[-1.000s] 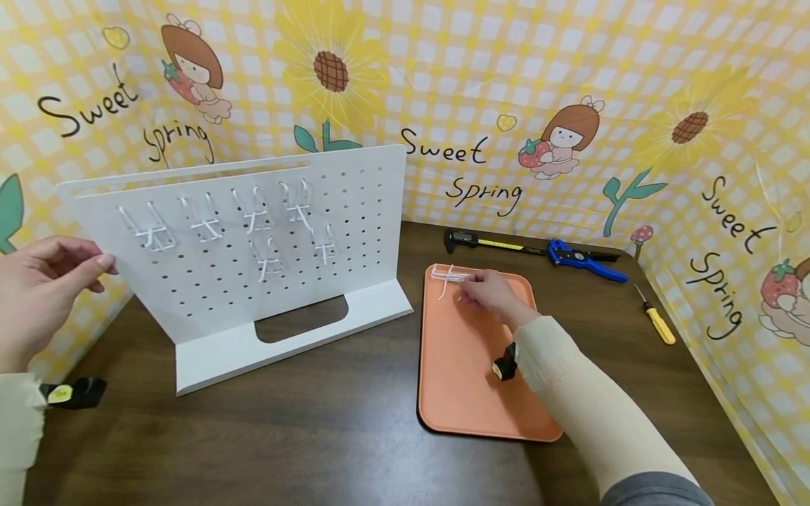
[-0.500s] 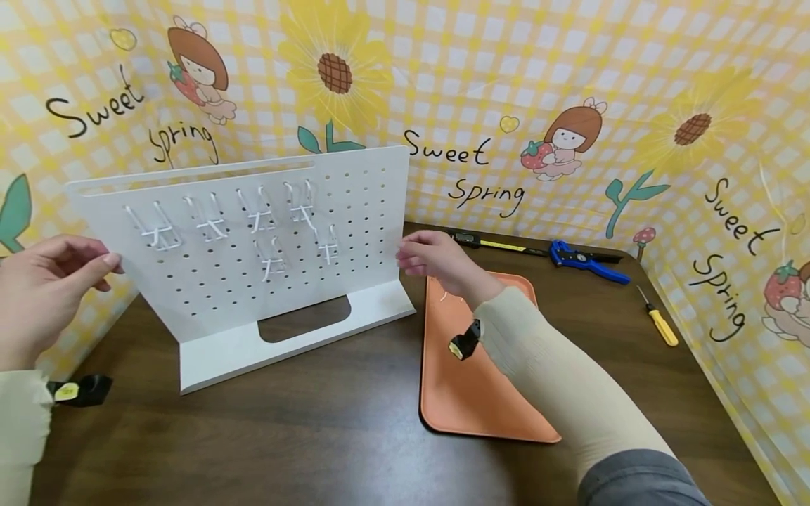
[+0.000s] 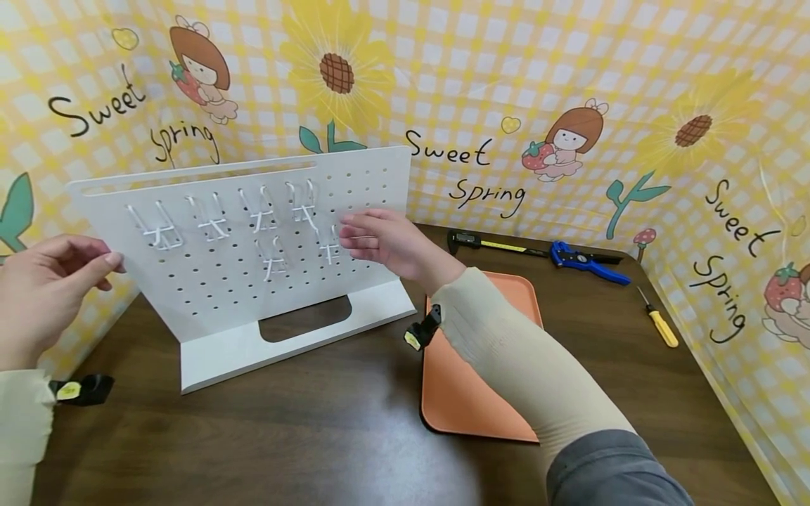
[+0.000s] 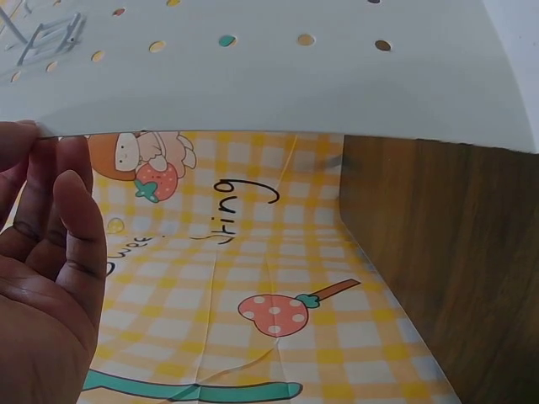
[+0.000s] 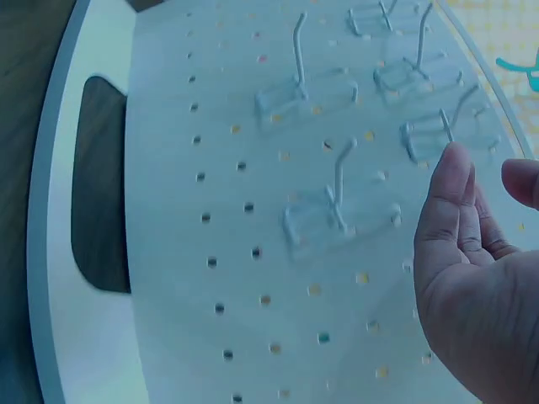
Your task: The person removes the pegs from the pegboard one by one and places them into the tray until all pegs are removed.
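A white pegboard (image 3: 370, 200) stands upright on its base on the dark table. Several white wire hooks (image 3: 163, 235) hang on it, in an upper row and a lower pair. My left hand (image 3: 57, 299) pinches the board's left edge, thumb in front, as the left wrist view shows. My right hand (image 3: 395, 246) is in front of the board's right half, near the rightmost hooks. In the right wrist view its fingers (image 5: 442, 202) are nearly straight, the thumb stands apart, and nothing shows between them. Its fingertips overlap a hook there; contact is unclear.
An orange tray (image 3: 458, 393) lies right of the board, partly hidden under my right forearm. Behind it are a digital caliper (image 3: 465, 240), a blue-handled wire stripper (image 3: 585, 260) and a yellow-handled screwdriver (image 3: 661, 327). A checked cloth (image 3: 455, 77) hangs around the table.
My right hand has left the white wire hooks on the tray and moved left, past the board's right edge, to the board's front. My left hand stays at the left edge.
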A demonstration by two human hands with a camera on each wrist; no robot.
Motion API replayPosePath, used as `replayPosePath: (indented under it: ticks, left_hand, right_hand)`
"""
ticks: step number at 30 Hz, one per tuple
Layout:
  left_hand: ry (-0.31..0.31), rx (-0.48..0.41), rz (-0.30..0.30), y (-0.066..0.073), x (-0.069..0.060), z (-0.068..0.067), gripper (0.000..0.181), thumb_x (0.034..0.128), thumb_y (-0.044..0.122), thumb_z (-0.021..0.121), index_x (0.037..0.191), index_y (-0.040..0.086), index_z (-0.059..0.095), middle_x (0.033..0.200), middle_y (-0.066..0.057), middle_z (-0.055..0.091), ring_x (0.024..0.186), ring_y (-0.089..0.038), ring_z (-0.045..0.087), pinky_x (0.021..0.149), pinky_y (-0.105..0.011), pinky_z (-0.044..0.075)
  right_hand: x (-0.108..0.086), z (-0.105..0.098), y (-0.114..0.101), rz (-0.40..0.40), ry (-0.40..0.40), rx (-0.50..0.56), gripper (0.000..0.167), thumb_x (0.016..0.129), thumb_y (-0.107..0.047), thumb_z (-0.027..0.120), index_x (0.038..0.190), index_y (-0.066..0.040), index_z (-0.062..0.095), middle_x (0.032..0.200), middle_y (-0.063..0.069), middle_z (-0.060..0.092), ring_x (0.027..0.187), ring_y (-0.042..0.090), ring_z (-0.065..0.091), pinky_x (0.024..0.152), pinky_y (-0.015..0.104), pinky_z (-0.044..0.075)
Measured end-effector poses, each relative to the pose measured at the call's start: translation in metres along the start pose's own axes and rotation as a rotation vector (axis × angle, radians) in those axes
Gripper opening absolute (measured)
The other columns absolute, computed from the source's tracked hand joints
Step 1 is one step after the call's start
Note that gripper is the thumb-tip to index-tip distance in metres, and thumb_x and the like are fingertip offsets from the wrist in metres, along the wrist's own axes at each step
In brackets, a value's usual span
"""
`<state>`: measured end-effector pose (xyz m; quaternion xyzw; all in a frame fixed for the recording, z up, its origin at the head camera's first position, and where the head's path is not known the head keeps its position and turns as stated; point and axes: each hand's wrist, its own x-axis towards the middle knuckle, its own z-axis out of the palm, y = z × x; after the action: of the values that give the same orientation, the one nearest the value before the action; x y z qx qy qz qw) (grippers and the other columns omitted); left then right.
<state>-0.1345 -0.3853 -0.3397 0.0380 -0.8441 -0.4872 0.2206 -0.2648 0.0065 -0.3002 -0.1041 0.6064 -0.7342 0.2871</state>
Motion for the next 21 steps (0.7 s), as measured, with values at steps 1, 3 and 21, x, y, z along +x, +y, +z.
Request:
replayPosePath:
  ticks: [1,3,21]
  left_hand:
    - [-0.002,-0.002,-0.003,0.0,0.0,0.0,0.014,0.1037,0.006,0.061,0.097,0.016,0.066,0.081,0.029,0.062,0.068,0.003,0.053,0.058,-0.006,0.043]
    - [-0.003,-0.003,-0.007,0.001,0.0,0.0,0.012,0.1039,0.007,0.061,0.097,0.014,0.067,0.081,0.029,0.062,0.068,0.003,0.053,0.059,-0.006,0.043]
    - [0.014,-0.007,0.02,0.001,0.0,0.001,0.009,0.1033,0.008,0.062,0.096,0.011,0.067,0.081,0.026,0.063,0.065,0.002,0.055,0.058,-0.007,0.045]
  right_hand:
    - [0.001,0.004,0.0,0.001,-0.007,0.011,0.032,0.108,-0.008,0.054,0.135,0.009,0.055,0.102,0.013,0.067,0.087,0.018,0.068,0.076,0.025,0.058]
    - [0.004,0.011,0.001,0.001,-0.017,0.029,0.031,0.108,-0.008,0.053,0.134,0.01,0.055,0.099,0.013,0.067,0.084,0.017,0.068,0.074,0.024,0.058]
    - [0.017,0.041,0.005,0.075,-0.02,0.149,0.014,0.107,-0.006,0.055,0.1,0.0,0.066,0.085,0.006,0.068,0.072,0.012,0.065,0.066,0.02,0.054]
